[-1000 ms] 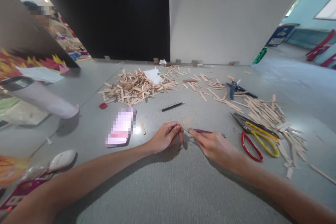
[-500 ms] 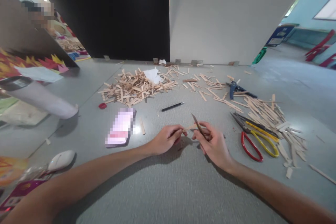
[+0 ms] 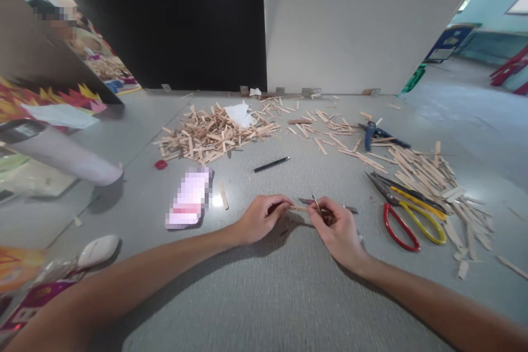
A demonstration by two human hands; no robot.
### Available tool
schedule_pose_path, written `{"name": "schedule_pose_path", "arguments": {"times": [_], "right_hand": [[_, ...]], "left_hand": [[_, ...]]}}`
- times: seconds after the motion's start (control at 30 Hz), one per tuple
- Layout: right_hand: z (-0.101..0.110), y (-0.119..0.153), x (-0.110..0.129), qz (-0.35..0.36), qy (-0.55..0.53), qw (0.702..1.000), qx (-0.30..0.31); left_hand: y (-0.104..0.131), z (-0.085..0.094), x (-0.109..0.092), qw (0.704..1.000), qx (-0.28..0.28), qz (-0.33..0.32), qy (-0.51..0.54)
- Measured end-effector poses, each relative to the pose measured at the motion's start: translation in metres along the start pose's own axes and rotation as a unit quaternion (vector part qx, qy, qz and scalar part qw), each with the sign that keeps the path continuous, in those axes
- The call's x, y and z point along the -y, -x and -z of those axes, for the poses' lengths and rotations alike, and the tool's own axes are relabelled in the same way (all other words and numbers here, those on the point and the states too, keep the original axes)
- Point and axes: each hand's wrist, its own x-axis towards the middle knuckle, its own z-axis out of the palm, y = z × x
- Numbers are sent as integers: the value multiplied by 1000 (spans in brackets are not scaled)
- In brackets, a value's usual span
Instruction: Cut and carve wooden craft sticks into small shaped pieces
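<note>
Near the middle of the grey table, my left hand point(image 3: 264, 220) pinches one end of a small wooden stick point(image 3: 300, 208). My right hand point(image 3: 336, 231) has its fingers closed at the stick's other end, with a thin blade-like tool point(image 3: 315, 203) sticking up between the fingertips. A dark slim object lies partly hidden behind the right fingers. Beyond both hands rests a black pen point(image 3: 272, 164). A loose stick point(image 3: 223, 196) lies to the left, beside a phone point(image 3: 190, 198).
Cut sticks point(image 3: 210, 135) are heaped at the back left. More sticks point(image 3: 424, 170) spread at right, near red-and-yellow-handled scissors point(image 3: 402, 225) and blue pliers point(image 3: 370, 135). A white mouse point(image 3: 98, 251) and a pale tube point(image 3: 78, 154) are at left. Upright panels point(image 3: 350, 22) stand behind.
The blade-like tool in my right hand has turned more upright, and the right fingertips have closed in on the stick. My left hand has barely moved. The view has shifted slightly.
</note>
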Motion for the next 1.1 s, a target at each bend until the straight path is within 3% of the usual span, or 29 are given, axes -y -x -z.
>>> {"name": "schedule_pose_path", "arguments": {"times": [0.33, 0.53, 1.1], "right_hand": [[2, -2, 2, 6, 8, 999, 31], [3, -2, 3, 4, 5, 999, 35], [0, 0, 1, -18, -22, 999, 41]], "left_hand": [[6, -7, 8, 993, -63, -94, -31], [9, -9, 10, 989, -80, -112, -52], [7, -10, 10, 978, -79, -170, -89]]}}
